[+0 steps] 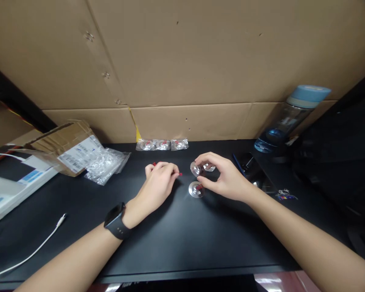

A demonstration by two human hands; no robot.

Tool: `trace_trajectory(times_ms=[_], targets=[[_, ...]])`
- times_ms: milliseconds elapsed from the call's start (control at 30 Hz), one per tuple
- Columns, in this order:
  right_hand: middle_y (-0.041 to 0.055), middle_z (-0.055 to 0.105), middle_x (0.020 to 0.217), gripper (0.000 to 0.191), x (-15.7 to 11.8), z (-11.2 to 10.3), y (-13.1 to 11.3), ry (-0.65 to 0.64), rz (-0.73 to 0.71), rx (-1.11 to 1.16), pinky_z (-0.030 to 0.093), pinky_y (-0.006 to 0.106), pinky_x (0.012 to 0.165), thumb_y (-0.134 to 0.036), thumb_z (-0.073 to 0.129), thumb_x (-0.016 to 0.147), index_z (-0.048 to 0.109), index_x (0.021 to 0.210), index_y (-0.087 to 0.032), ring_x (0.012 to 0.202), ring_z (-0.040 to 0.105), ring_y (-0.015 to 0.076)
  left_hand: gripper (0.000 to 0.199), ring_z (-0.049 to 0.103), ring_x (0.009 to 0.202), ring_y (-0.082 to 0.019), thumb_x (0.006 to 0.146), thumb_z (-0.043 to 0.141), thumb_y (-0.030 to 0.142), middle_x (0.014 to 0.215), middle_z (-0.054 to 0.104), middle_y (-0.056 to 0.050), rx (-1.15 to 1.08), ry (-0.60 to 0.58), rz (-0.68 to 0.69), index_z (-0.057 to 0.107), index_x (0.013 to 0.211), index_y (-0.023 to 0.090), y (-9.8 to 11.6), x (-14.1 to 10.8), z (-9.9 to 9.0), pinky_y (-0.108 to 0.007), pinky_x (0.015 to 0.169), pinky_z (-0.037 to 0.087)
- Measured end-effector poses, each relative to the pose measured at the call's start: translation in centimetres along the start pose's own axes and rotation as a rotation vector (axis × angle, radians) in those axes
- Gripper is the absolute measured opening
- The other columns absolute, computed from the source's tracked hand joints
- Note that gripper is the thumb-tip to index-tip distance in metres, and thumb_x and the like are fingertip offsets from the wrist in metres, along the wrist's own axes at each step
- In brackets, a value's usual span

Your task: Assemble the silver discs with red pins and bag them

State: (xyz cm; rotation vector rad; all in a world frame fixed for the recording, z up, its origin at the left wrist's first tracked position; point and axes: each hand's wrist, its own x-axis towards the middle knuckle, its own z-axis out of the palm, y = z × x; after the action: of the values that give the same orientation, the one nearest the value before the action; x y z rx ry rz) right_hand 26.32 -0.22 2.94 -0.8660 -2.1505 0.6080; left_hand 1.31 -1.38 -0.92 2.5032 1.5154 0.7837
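My right hand (222, 176) holds a shiny finger cymbal (196, 169) by its rim, tilted up between thumb and fingers. Another silver cymbal (209, 167) shows partly behind those fingers. Just below the right thumb lies a cymbal with a red cord (194, 194), flat on the black table. To the left, my left hand (162, 182) is closed in a pinch, and a bit of red cord (180, 174) sticks out at its fingertips. More red cord (154, 164) peeks out behind its knuckles. A dark watch (118, 221) is on the left wrist.
Several wrapped cymbals (162, 145) lie in a row by the cardboard wall. At left are an opened carton (69, 146), clear plastic bags (105, 164), a white power strip (27, 180) and a white cable (39, 247). At right stand a bottle (284, 121) and a dark phone (258, 176).
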Motion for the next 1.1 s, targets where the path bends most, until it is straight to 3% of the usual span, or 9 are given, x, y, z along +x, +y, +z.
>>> trace_trajectory(times_ms=[167,267,367,567,800,1100], targets=[[0.0053,0.069,0.112,0.034,-0.4,1.9,-1.3,0.055,0.040,0.275,0.060,0.037,0.091,-0.010,0.071,0.081,0.061,0.110,-0.023,0.100,0.069,0.0197,0.007,0.070,0.092,-0.018,0.096,0.068,0.028,0.098,0.076,0.000,-0.569,0.047,-0.079,0.070,0.093,0.023,1.9,-0.4,-1.2,-0.034,0.090,0.048],[0.0064,0.065,0.116,0.037,-0.7,3.0,-2.0,0.084,-0.013,0.334,0.061,0.038,0.092,-0.008,0.072,0.078,0.060,0.110,-0.023,0.103,0.068,0.0203,0.007,0.071,0.095,-0.019,0.091,0.074,0.028,0.099,0.077,-0.002,-0.725,0.097,-0.114,0.073,0.093,0.022,2.4,-0.9,-1.3,-0.033,0.091,0.052],[0.0073,0.061,0.120,0.043,-1.0,3.7,-2.4,0.117,-0.042,0.323,0.062,0.039,0.091,-0.007,0.073,0.075,0.060,0.113,-0.024,0.107,0.066,0.0222,0.009,0.070,0.095,-0.020,0.090,0.075,0.026,0.099,0.077,-0.003,-0.698,0.126,-0.125,0.076,0.098,0.022,2.5,-1.2,-1.3,-0.033,0.091,0.054],[0.0075,0.058,0.121,0.045,-1.3,4.0,-2.4,0.129,-0.037,0.351,0.062,0.039,0.091,-0.008,0.074,0.076,0.059,0.115,-0.026,0.109,0.065,0.0229,0.007,0.067,0.095,-0.018,0.096,0.066,0.025,0.097,0.072,-0.002,-0.686,0.067,-0.121,0.072,0.095,0.023,2.4,-1.1,-1.4,-0.032,0.092,0.051],[0.0076,0.056,0.122,0.044,-1.3,4.2,-2.4,0.119,-0.032,0.371,0.063,0.040,0.093,-0.010,0.075,0.078,0.058,0.116,-0.026,0.108,0.066,0.0223,0.009,0.059,0.106,-0.018,0.097,0.064,0.026,0.108,0.056,-0.003,-0.623,0.126,-0.085,0.072,0.092,0.024,2.6,-1.3,-1.2,-0.033,0.099,0.046],[0.0089,0.056,0.125,0.039,-1.6,4.6,-2.4,0.115,-0.005,0.408,0.062,0.039,0.093,-0.015,0.076,0.082,0.058,0.115,-0.025,0.106,0.067,0.0212,0.009,0.056,0.112,-0.023,0.099,0.060,0.025,0.110,0.055,-0.005,-0.406,0.198,-0.053,0.068,0.097,0.025,3.0,-1.6,-1.2,-0.042,0.101,0.044]])
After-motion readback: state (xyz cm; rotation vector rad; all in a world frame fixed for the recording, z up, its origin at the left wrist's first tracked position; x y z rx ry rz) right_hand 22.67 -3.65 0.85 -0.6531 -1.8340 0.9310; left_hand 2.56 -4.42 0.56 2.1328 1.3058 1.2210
